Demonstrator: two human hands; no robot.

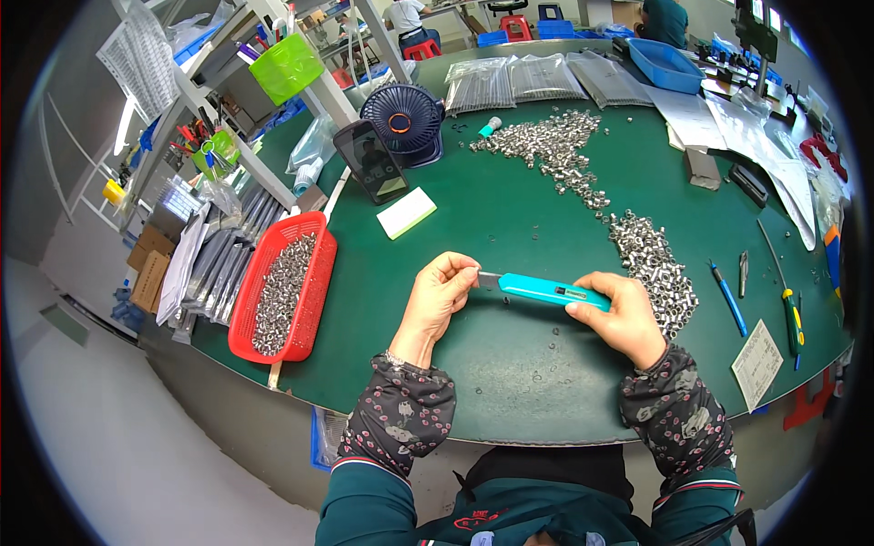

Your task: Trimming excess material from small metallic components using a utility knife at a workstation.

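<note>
Turquoise-handled, the knife sits gripped in the right hand above the green tabletop. The left hand is pinched closed at the blade's tip, any contents hidden. Metal rings lie heaped beside the right hand.

The cutter is turquoise, the tabletop green, the sleeve covers black floral.
</note>
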